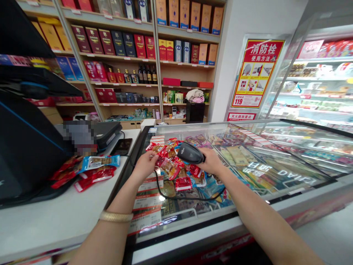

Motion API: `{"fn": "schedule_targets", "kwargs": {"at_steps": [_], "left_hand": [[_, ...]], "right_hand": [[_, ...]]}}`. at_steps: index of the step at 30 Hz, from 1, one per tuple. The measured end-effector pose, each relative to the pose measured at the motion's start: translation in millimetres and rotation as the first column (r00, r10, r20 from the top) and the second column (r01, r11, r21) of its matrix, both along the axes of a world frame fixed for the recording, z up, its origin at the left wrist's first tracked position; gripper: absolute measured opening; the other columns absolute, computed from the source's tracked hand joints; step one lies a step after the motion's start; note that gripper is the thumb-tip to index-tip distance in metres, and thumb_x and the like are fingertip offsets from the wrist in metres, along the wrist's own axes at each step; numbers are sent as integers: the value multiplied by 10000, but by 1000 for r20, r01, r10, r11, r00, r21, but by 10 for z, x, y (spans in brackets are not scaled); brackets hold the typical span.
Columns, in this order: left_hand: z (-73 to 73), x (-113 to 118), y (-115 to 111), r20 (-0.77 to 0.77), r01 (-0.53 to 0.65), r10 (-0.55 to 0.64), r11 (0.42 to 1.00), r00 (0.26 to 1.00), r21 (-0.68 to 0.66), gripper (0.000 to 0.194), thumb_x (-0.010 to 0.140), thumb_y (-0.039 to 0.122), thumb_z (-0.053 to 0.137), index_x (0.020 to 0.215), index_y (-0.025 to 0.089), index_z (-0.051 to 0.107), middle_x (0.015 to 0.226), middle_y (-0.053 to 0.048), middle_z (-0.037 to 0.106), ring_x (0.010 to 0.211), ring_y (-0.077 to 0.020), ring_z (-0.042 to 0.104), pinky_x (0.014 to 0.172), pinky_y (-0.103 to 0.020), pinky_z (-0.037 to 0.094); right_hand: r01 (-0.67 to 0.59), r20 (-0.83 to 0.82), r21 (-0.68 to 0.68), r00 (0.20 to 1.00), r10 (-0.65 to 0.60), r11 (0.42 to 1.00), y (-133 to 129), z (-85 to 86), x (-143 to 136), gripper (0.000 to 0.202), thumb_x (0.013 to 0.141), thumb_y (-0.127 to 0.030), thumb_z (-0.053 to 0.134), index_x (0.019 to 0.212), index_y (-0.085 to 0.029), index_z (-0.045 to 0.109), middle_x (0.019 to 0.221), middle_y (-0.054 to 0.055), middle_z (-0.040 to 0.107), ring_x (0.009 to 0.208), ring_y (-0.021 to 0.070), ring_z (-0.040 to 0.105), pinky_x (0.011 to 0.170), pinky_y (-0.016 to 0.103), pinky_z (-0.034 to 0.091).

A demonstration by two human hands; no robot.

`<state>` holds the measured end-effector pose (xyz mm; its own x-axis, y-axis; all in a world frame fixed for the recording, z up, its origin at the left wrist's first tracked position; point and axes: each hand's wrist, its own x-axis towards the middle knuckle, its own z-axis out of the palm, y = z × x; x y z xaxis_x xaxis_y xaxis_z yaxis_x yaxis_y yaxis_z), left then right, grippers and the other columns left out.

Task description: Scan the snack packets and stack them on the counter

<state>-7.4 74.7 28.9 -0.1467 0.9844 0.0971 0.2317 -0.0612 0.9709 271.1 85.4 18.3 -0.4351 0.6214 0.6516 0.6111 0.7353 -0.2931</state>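
Observation:
My right hand is wrapped round the handle of a black barcode scanner, its head pointing left over a pile of snack packets. The packets are small, red and blue, and lie on the glass lid of a chest freezer. At the pile's left edge, my left hand has its fingers closed on a red snack packet. From the scanner a black cable loops across the glass below the pile. A gold bracelet circles my left wrist.
On the white counter at left, more red and blue packets lie beside a dark checkout terminal. A phone rests near the freezer's edge. Shelves of boxed bottles stand behind, with a lit display fridge at right.

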Motion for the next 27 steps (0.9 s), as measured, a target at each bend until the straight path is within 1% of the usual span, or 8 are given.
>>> {"fn": "schedule_targets", "kwargs": {"at_steps": [1,3,7,10,14,16,22,27], "left_hand": [[26,-6,-5,135,-50,52,999,990,-13,136,759,188,656,692,170,539,573,31,553,492,-105,516,490,-210,441],[91,-16,-29,382,-102,118,993,917,-63,114,811,150,606,743,170,517,610,29,552,490,-88,525,479,-185,455],[252,-12,-112,683,16,99,987,724,-160,187,853,-4,443,752,149,477,621,26,493,430,-31,449,378,-88,336],[332,18,-165,805,138,82,970,588,-199,274,855,-71,315,734,145,434,611,48,413,371,2,350,326,-58,234],[328,68,-180,919,245,129,941,373,-232,281,890,-46,258,768,151,418,636,53,387,359,6,351,307,-58,221],[303,86,-168,943,271,163,931,292,-245,281,901,-33,244,784,154,417,643,53,385,361,6,362,307,-57,224],[248,101,-127,941,280,188,922,281,-267,255,891,-29,282,802,170,414,655,48,385,377,-8,373,306,-65,227],[246,101,-121,935,265,192,924,297,-274,256,898,-20,284,802,170,425,659,42,397,376,-7,369,303,-63,222]], "right_hand": [[-4,-5,10,1000,4,1000,-3,1,0,255,758,-296,656,990,-190,670,902,79,726,808,229,674,720,300,488],[-1,-15,35,1000,2,999,-10,2,-6,227,759,-303,658,957,-193,669,873,76,724,780,226,671,699,299,485],[-28,-22,60,999,30,998,-39,11,-46,201,773,-345,679,909,-199,662,830,67,716,727,208,653,673,293,477],[-70,-16,91,997,72,993,-69,24,-83,249,764,-379,706,922,-194,656,836,73,712,737,208,649,691,300,483],[-140,-6,147,990,143,979,-119,51,-127,246,763,-351,669,946,-189,644,841,83,705,761,217,649,701,311,495],[-168,4,169,986,169,971,-151,70,-150,257,764,-329,640,980,-192,641,853,84,707,769,217,650,709,315,500],[-218,36,191,976,215,957,-214,114,-194,260,795,-386,618,963,-188,635,790,75,687,732,209,636,688,310,496],[-201,45,179,980,196,963,-219,126,-203,291,802,-441,620,956,-195,637,814,81,694,749,214,635,704,321,494]]}}
